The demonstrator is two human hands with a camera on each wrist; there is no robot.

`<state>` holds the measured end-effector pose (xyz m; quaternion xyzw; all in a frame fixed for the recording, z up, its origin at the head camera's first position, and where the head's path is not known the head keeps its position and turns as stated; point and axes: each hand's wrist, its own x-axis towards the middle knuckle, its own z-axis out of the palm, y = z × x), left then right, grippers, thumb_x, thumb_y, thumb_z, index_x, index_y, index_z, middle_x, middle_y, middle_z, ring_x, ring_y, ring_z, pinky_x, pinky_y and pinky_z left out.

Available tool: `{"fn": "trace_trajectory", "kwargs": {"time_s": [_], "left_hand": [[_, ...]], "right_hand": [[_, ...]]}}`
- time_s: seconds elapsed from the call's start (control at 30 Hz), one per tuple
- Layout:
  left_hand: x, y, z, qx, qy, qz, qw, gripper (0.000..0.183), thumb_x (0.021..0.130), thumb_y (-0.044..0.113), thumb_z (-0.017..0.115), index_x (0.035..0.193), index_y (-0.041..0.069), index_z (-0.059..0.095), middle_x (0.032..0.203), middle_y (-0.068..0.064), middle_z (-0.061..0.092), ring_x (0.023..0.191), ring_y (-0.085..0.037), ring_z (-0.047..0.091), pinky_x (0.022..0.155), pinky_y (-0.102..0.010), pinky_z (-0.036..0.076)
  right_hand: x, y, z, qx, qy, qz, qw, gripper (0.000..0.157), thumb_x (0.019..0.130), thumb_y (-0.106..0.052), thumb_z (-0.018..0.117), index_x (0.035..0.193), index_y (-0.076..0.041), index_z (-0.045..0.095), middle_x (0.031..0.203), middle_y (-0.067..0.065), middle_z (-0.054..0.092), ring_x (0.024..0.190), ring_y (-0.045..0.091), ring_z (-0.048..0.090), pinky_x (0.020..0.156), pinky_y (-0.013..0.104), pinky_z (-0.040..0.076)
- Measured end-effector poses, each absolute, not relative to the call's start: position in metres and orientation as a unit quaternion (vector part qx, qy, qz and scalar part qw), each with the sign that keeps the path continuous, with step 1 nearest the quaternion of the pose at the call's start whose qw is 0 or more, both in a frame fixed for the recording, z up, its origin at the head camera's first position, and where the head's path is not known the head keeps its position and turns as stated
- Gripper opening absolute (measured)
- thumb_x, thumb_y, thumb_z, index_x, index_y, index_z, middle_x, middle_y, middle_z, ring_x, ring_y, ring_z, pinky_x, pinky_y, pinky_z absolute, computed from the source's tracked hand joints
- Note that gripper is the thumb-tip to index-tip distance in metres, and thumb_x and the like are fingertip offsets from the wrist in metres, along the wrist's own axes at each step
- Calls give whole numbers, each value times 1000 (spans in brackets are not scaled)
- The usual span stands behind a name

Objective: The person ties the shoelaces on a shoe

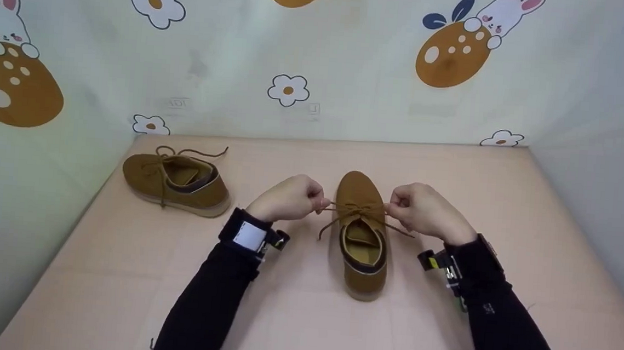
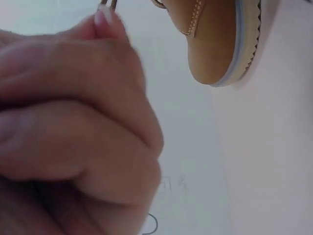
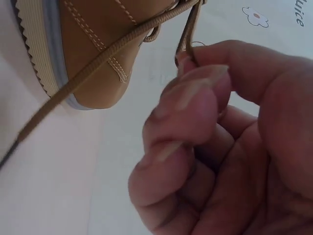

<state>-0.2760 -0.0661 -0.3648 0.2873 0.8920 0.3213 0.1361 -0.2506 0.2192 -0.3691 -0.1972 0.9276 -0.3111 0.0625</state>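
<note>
A brown lace-up shoe (image 1: 363,285) stands upright in the middle of the table, toe pointing away from me. My left hand (image 1: 294,198), at its left side, pinches a loop of the shoelace between thumb and finger. On the opposite side my right hand (image 1: 425,210) pinches another loop, drawn out to the right. A bow knot lies between them over the shoe's tongue. One loose lace end (image 3: 105,56) crosses the shoe's side in the right wrist view; the other hangs down at the left. The left wrist view shows curled fingers (image 2: 73,127) with the lace at the fingertips.
A matching brown shoe (image 1: 200,203) sits at the back left, toe to the left, its lace tied with a loose end trailing over it. The pale pink table (image 1: 302,317) meets a patterned cloth wall (image 1: 354,46) at the back and sides.
</note>
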Motion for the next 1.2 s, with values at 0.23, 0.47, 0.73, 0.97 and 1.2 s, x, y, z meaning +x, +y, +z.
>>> {"fn": "trace_trajectory", "kwargs": {"time_s": [0.23,0.47,0.73,0.97,1.2], "left_hand": [[-278,-63,-371,309,855,362,205,38,103,32,54,76,7,64,62,4,51,49,-9,41,46,-24,32],[-279,-58,-375,325,859,356,170,44,104,38,52,67,15,59,59,6,44,48,-8,42,45,-23,32],[-280,-64,-368,340,866,334,154,46,101,28,56,58,17,46,53,10,39,45,-6,39,45,-22,28],[-280,-69,-368,315,902,258,145,49,99,19,54,53,18,38,47,10,35,43,-5,36,45,-21,26],[-279,-71,-366,304,915,226,139,48,99,17,50,53,18,37,49,9,34,44,-6,38,48,-23,31]], "right_hand": [[-251,219,-370,-210,911,-338,109,24,99,-26,62,83,-9,63,58,0,55,50,13,50,53,28,39],[-252,213,-374,-254,908,-319,92,41,102,-38,55,74,-8,58,54,-5,47,48,11,44,51,28,37],[-253,218,-372,-293,918,-267,22,40,102,-28,57,65,-17,52,57,-11,38,52,9,39,52,26,32],[-252,216,-378,-330,918,-221,9,34,100,-18,59,66,-14,56,61,-11,44,56,8,43,56,27,37],[-251,214,-380,-312,933,-180,11,36,98,-14,60,63,-14,53,58,-8,42,55,10,41,55,29,37]]}}
